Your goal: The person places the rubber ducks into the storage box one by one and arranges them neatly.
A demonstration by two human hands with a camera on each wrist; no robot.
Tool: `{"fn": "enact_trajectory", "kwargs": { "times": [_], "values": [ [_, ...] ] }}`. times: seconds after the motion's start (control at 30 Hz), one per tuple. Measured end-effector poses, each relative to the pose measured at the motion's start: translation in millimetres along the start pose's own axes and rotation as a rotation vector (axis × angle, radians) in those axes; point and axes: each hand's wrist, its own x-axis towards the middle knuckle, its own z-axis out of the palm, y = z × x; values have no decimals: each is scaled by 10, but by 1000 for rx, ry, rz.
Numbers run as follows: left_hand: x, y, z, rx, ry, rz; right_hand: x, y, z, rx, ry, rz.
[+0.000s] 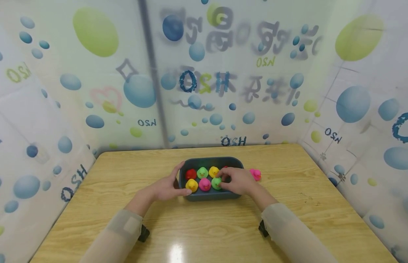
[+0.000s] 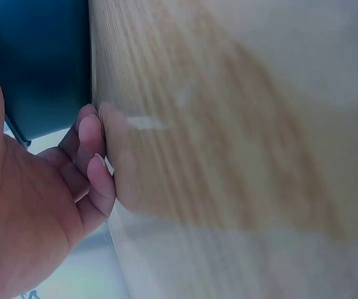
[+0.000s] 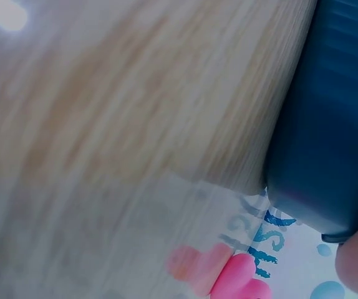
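Note:
A dark blue rectangular container (image 1: 212,196) stands on the table, holding several small rubber ducks in two rows. My left hand (image 1: 165,187) holds its left end, thumb on the front rim and index finger along the back corner. In the left wrist view the other fingers (image 2: 91,140) curl close to the tabletop. Over the container's right side, my right hand (image 1: 240,180) pinches a green duck (image 1: 216,183) in the front row, beside a pink duck (image 1: 205,185). A red duck (image 1: 225,167) behind it is mostly covered by this hand.
Another pink duck (image 1: 256,174) lies on the table to the right of the container, behind my right hand. The wooden table (image 1: 204,226) meets patterned curtains (image 1: 197,120) at the back and both sides.

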Motion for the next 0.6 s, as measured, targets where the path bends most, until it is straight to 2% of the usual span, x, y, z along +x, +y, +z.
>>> {"fn": "enact_trajectory", "kwargs": {
  "times": [0.6],
  "values": [
    [-7, -2, -8, 0, -5, -1, -1, -4, 6, 25, 13, 6]
  ]
}}
